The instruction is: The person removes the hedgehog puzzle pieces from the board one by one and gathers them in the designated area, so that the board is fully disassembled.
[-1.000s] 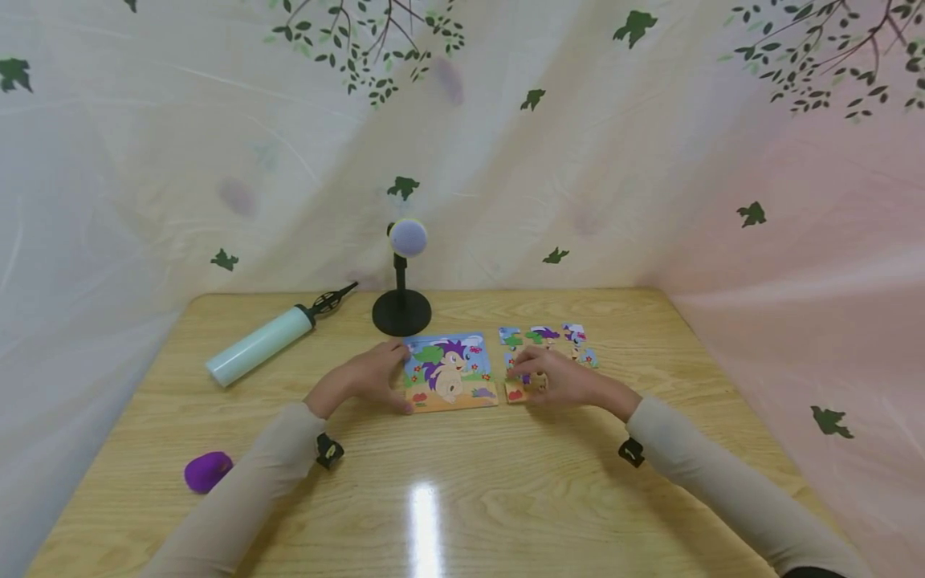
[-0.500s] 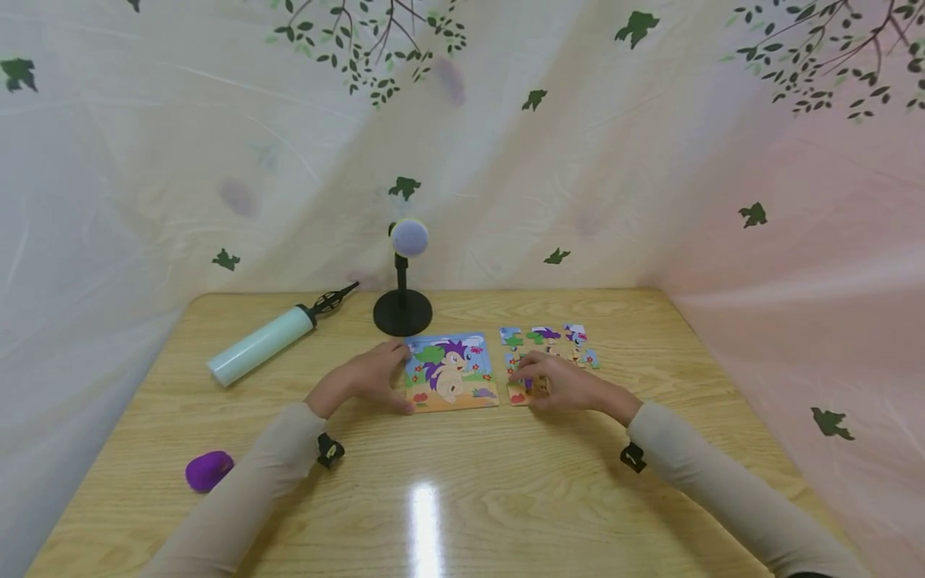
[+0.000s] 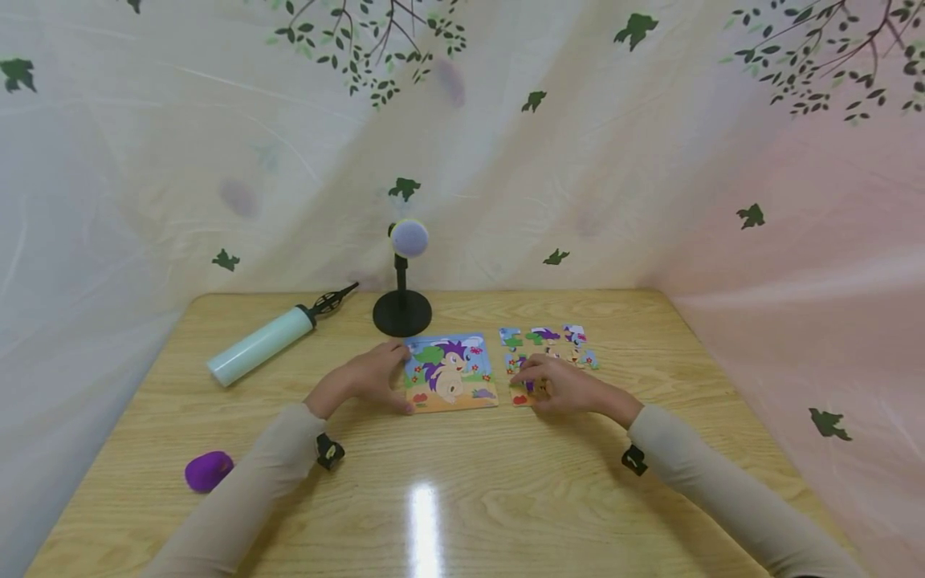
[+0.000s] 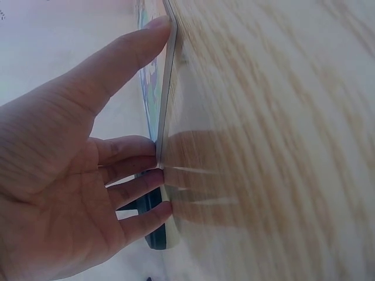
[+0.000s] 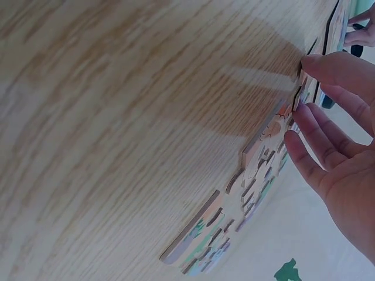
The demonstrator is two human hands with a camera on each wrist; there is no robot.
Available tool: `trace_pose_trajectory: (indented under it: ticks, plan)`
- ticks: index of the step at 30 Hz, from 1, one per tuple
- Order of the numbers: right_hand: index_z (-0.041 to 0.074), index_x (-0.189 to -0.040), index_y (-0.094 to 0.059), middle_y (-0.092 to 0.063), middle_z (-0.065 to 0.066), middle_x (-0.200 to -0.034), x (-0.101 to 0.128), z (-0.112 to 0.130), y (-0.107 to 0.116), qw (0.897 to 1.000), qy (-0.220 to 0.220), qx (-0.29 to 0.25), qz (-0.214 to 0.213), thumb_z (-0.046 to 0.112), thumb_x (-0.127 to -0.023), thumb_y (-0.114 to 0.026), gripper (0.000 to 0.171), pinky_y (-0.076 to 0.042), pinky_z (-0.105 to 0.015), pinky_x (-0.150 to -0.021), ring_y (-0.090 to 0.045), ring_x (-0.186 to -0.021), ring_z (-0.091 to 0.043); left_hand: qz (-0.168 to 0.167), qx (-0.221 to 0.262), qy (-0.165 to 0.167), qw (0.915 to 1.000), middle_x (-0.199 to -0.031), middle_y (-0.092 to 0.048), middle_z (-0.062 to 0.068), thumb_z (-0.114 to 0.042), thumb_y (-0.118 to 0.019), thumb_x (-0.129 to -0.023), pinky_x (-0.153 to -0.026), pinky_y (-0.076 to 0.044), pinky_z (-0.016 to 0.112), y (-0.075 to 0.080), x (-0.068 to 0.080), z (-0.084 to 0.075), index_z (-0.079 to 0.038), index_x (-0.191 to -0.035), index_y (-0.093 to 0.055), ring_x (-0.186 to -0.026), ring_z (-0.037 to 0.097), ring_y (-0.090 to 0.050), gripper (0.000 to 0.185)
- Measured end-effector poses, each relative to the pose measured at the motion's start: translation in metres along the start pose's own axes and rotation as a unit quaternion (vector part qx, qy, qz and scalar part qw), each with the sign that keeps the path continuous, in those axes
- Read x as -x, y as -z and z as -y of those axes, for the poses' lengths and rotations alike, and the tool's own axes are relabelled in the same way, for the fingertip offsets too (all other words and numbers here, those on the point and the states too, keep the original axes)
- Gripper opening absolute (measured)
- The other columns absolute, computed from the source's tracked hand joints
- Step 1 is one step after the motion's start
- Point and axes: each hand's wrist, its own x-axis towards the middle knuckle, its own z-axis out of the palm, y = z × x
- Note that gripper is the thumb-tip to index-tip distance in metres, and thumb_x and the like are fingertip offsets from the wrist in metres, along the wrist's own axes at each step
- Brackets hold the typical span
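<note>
Wooden and pale, the table (image 3: 462, 482) carries a hedgehog puzzle board (image 3: 450, 372) near its middle, and your left hand (image 3: 371, 377) rests against that board's left edge. From the left wrist view your thumb (image 4: 126, 55) presses the near corner while the straight fingers (image 4: 135, 175) touch the thin edge, so the hand lies open and clamps nothing. Just right of the board, your right hand (image 3: 560, 383) sits over a cluster of loose puzzle pieces (image 3: 549, 341), with its fingertips (image 5: 319, 64) on the piece nearest the board; the fingers look relaxed and nearly straight, pressing rather than pinching, though part of the contact is hidden beneath the hand. More pieces lie in a loose row on the far side of that hand, some touching one another. Behind the board stands a small desk fan (image 3: 405, 273) on a round black base. Far to the left lies a mint-green hand pump (image 3: 263, 341), tilted diagonally, and at the near left sits a purple lump (image 3: 207, 470), well apart from both hands. Leaf-printed sheeting (image 3: 217, 160) hangs around the table.
</note>
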Motion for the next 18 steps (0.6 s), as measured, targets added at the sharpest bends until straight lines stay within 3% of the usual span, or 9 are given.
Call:
trace_pose_trajectory:
  ticks: [10, 18]
  plan:
    - [0.007, -0.126, -0.071, -0.062, -0.014, -0.124, -0.0001, -0.002, -0.0008, 1.0, 0.008, -0.001, -0.005, 0.007, -0.085, -0.08, 0.043, -0.047, -0.024, -0.07, -0.06, -0.099, -0.024, 0.001, 0.012, 0.0, 0.9999, -0.164, -0.028, 0.026, -0.05, -0.085, -0.079, -0.124, -0.031, 0.056, -0.0013, -0.0006, -0.0004, 0.004, -0.152, -0.038, -0.152, 0.042, -0.03, 0.102]
    - [0.008, -0.126, -0.071, -0.063, -0.014, -0.125, -0.0001, -0.0018, -0.0006, 1.0, 0.005, -0.003, -0.004, 0.008, -0.085, -0.08, 0.042, -0.05, -0.027, -0.074, -0.061, -0.101, -0.024, -0.001, 0.016, -0.001, 0.9999, -0.164, -0.027, 0.025, -0.051, -0.085, -0.079, -0.124, -0.03, 0.056, -0.0025, -0.0019, 0.0018, 0.004, -0.154, -0.034, -0.152, 0.042, -0.028, 0.106]
